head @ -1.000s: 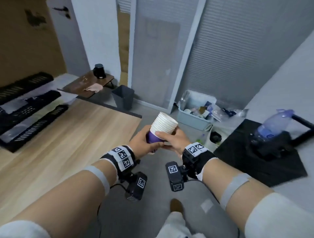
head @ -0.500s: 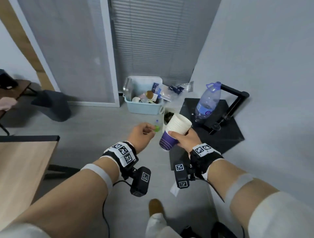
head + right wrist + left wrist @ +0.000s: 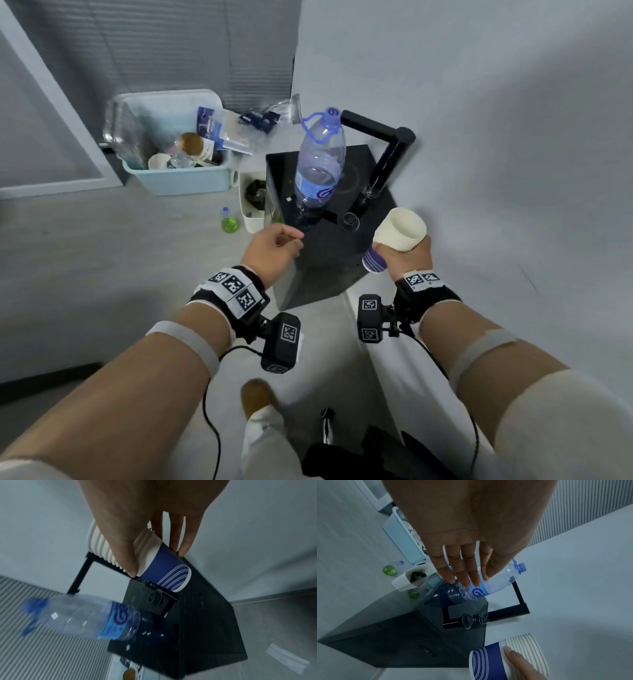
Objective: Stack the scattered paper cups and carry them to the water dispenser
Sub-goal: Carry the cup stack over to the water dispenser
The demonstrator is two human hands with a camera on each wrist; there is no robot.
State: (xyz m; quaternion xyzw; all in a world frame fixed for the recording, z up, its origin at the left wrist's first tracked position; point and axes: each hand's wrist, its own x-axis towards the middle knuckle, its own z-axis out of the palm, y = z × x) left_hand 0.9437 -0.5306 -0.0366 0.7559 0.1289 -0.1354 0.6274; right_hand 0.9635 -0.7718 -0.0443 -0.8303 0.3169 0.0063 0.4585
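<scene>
A stack of several nested paper cups (image 3: 399, 233), white-rimmed with a blue-purple bottom cup, is tilted in the air. My right hand (image 3: 404, 255) grips it around the middle, just right of the black water dispenser (image 3: 322, 260). In the right wrist view my thumb and fingers wrap the cups (image 3: 154, 559) above the dispenser's top (image 3: 197, 622). My left hand (image 3: 284, 241) hovers over the dispenser's front left edge and holds nothing. Its fingers (image 3: 464, 566) hang loosely extended. A clear water bottle (image 3: 318, 164) stands on the dispenser beside its black spout arm (image 3: 387, 150).
A light-blue bin (image 3: 191, 181) full of rubbish sits on the floor to the left of the dispenser. A small white bin (image 3: 251, 222) and a green round flask (image 3: 230, 223) stand beside it. A grey wall (image 3: 513, 137) closes off the right. My shoe (image 3: 255, 394) is below.
The view has swung right, away from the wooden table, to the dispenser. My left hand has let go of the stack. The right hand alone has carried it to the dispenser's right side.
</scene>
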